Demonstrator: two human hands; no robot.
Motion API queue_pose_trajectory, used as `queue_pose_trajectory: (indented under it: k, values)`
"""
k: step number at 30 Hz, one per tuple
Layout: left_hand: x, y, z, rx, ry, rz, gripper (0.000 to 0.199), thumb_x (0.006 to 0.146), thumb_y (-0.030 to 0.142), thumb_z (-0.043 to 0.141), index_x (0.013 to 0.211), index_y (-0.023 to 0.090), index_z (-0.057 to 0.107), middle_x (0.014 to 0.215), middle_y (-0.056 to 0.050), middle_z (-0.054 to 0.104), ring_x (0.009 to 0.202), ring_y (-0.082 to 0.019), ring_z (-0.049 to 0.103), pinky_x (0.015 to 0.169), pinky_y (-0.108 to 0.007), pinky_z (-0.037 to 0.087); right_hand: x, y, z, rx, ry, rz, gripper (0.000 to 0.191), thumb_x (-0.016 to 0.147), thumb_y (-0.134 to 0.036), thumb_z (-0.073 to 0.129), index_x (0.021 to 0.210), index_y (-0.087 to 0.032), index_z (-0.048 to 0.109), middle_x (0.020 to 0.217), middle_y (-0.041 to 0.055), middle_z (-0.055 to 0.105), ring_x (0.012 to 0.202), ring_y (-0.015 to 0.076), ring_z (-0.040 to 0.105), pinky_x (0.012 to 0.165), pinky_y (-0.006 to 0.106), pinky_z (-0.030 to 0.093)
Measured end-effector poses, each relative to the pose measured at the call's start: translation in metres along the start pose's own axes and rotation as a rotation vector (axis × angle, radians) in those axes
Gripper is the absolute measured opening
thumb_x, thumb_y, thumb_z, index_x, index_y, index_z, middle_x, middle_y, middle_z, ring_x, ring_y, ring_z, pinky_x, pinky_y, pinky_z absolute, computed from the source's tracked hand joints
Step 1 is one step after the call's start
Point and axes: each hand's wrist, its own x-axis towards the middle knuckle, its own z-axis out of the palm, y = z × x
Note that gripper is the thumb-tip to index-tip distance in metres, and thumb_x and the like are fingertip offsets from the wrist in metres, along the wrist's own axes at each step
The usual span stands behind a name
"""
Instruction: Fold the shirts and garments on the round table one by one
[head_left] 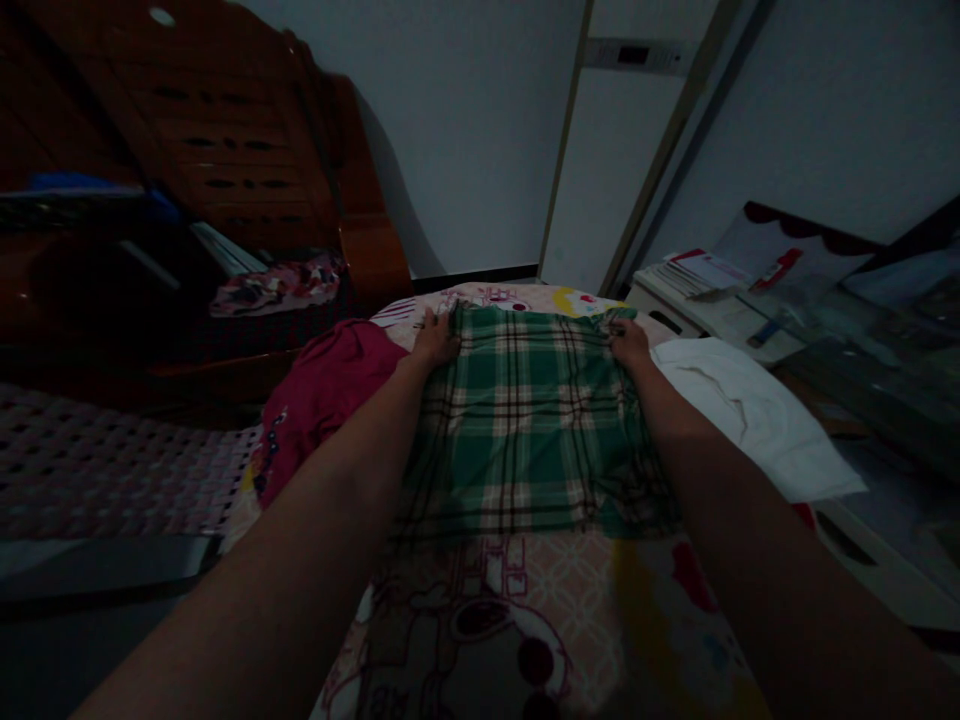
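A green plaid cloth (pixel 517 410) lies spread over a patterned pink cover (pixel 570 590), with wrinkles along its right side. At the cloth's far left corner is my left hand (pixel 437 340), its fingers closed on the edge. My right hand (pixel 628 338) grips the far right corner, where the fabric bunches up. Both arms reach forward along the two sides of the cloth. Left of it rests a crumpled magenta garment (pixel 330 400), and to the right a white cloth (pixel 735 410).
A carved wooden bench (pixel 225 150) with clothing on its seat stands at the back left. Papers (pixel 697 272) lie on a white cabinet at the right, beside a glass-topped surface. A tall white appliance (pixel 607 150) stands against the wall. A woven seat (pixel 112 465) is at the left.
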Motion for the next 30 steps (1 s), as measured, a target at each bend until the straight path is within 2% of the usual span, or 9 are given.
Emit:
queue_pose_trajectory:
  k: [1,3,7,10,15,18,22,26,30]
  values:
    - [-0.002,-0.001,-0.001,0.003,-0.020,0.021,0.069,0.085,0.018,0.062,0.150,0.009,0.037,0.163,-0.026,0.025,0.151,-0.037,0.030,0.119,-0.045,0.033,-0.008,-0.002,0.001,-0.008,0.003,-0.025,0.054,0.087,-0.010,0.045,0.141,-0.009,0.053,0.144,0.0160,0.058,0.131,0.0236,0.052,0.110,0.035,0.039]
    - [-0.005,-0.002,-0.009,0.007,0.029,0.066,0.069,0.087,0.019,0.059,0.151,0.009,0.036,0.165,-0.025,0.022,0.153,-0.035,0.027,0.121,-0.045,0.030,-0.027,-0.007,0.003,-0.002,0.028,-0.089,0.056,0.085,-0.009,0.047,0.140,-0.008,0.055,0.147,0.0169,0.056,0.134,0.0240,0.050,0.113,0.035,0.037]
    - [-0.019,-0.004,-0.032,0.011,0.143,0.179,0.062,0.085,0.018,0.059,0.145,0.010,0.047,0.156,-0.022,0.043,0.148,-0.033,0.036,0.120,-0.047,0.032,-0.068,-0.012,-0.001,0.030,-0.034,-0.241,0.042,0.084,-0.010,0.051,0.120,-0.010,0.072,0.127,0.0152,0.070,0.122,0.0256,0.062,0.111,0.036,0.042]
    - [-0.048,-0.007,-0.044,0.000,0.155,0.231,0.053,0.083,0.019,0.058,0.135,0.011,0.058,0.139,-0.017,0.061,0.134,-0.032,0.053,0.115,-0.047,0.039,-0.101,-0.010,-0.009,0.104,-0.051,-0.303,0.031,0.082,-0.012,0.056,0.104,-0.015,0.079,0.113,0.0120,0.077,0.109,0.0261,0.069,0.102,0.037,0.049]
    - [-0.112,-0.004,-0.048,-0.014,0.113,0.195,0.044,0.079,0.018,0.057,0.121,0.015,0.069,0.120,-0.011,0.073,0.113,-0.027,0.065,0.103,-0.038,0.049,-0.148,0.009,-0.031,0.292,0.030,-0.310,0.020,0.078,-0.017,0.060,0.081,-0.020,0.079,0.088,0.0060,0.079,0.088,0.0241,0.073,0.087,0.037,0.055]
    - [-0.147,0.008,-0.045,-0.073,0.043,0.234,0.032,0.080,0.018,0.057,0.106,0.015,0.074,0.103,-0.009,0.077,0.096,-0.024,0.069,0.089,-0.033,0.052,-0.174,0.025,-0.043,0.450,0.094,-0.201,0.017,0.075,-0.022,0.061,0.077,-0.019,0.077,0.074,0.0038,0.076,0.067,0.0204,0.070,0.069,0.032,0.056]
    - [-0.189,0.033,-0.037,-0.227,-0.193,0.398,0.020,0.081,0.025,0.057,0.085,0.015,0.074,0.073,-0.003,0.072,0.070,-0.018,0.064,0.069,-0.026,0.048,-0.208,0.040,-0.049,0.575,0.078,-0.083,0.020,0.073,-0.030,0.061,0.077,-0.017,0.075,0.065,0.0030,0.072,0.050,0.0179,0.062,0.051,0.028,0.049]
    - [-0.227,0.057,-0.024,-0.281,-0.377,0.532,0.018,0.083,0.026,0.058,0.084,0.016,0.073,0.071,0.000,0.069,0.068,-0.015,0.062,0.065,-0.023,0.044,-0.238,0.054,-0.049,0.467,0.158,-0.158,0.015,0.068,-0.027,0.062,0.072,-0.019,0.074,0.064,0.0032,0.072,0.060,0.0204,0.065,0.060,0.030,0.050]
    - [-0.253,0.070,-0.008,-0.132,-0.396,0.639,0.023,0.080,0.028,0.068,0.100,0.017,0.073,0.092,-0.004,0.073,0.084,-0.019,0.066,0.074,-0.026,0.048,-0.255,0.072,-0.048,0.341,0.362,-0.159,0.023,0.068,-0.019,0.053,0.075,-0.020,0.074,0.077,0.0072,0.076,0.075,0.0237,0.069,0.074,0.034,0.052]
